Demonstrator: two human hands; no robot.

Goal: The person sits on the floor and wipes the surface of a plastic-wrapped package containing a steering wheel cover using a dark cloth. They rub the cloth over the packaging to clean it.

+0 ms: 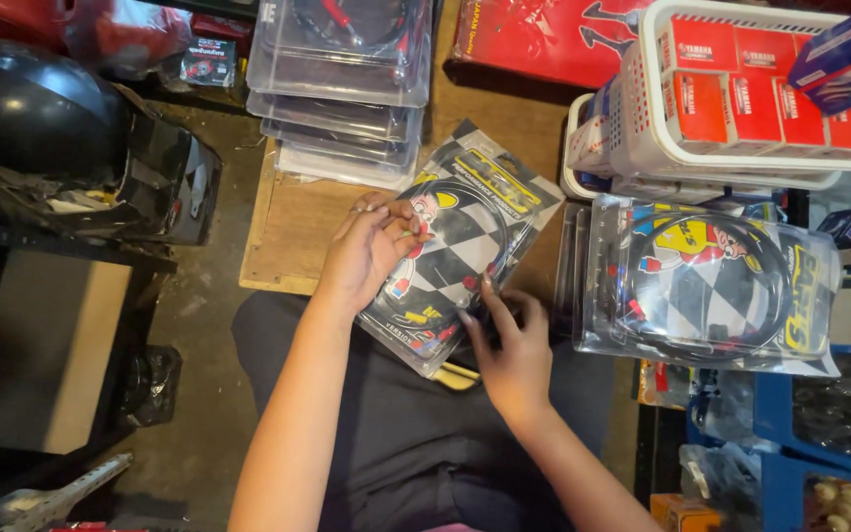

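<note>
Both hands on a checkered blister pack point(465, 246) at frame centre — left hand point(366, 251) grip pinching its upper edge, right hand point(509, 345) grip holding its lower corner; similar pack point(711, 286) right.

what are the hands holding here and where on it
Both grip one clear blister pack with a chequered card: left hand on its left edge, right hand at its bottom corner.

free: bare wooden board point(293, 232) left | blocked: clear packs stack point(342, 79) behind, white basket point(642, 128) right
</note>
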